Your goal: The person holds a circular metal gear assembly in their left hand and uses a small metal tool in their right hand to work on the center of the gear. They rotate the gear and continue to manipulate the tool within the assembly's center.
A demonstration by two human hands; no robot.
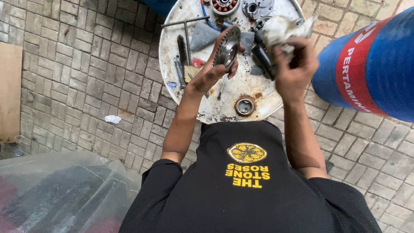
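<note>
I am holding a round toothed metal gear (227, 46) up in my left hand (210, 72), my fingers (221, 38) wrapping over its rim so that it is standing on edge above the worktop (224, 101), a round white drum top stained with rust and grease. My right hand (294, 69) is closing around a crumpled pale rag (282, 29), fingers curled tight on it, just to the right of the gear and not touching it. A dark cylindrical part (261, 58) is sitting between my two hands; I cannot tell whether my right hand is also gripping it. Lying on the worktop are a T-handle wrench (186, 31), a grey cloth (203, 36), a wound stator ring (224, 6) at the far edge and a rusty bung cap (244, 106) near me. A blue drum (371, 64) is lying to my right on the brick paving (86, 73).
</note>
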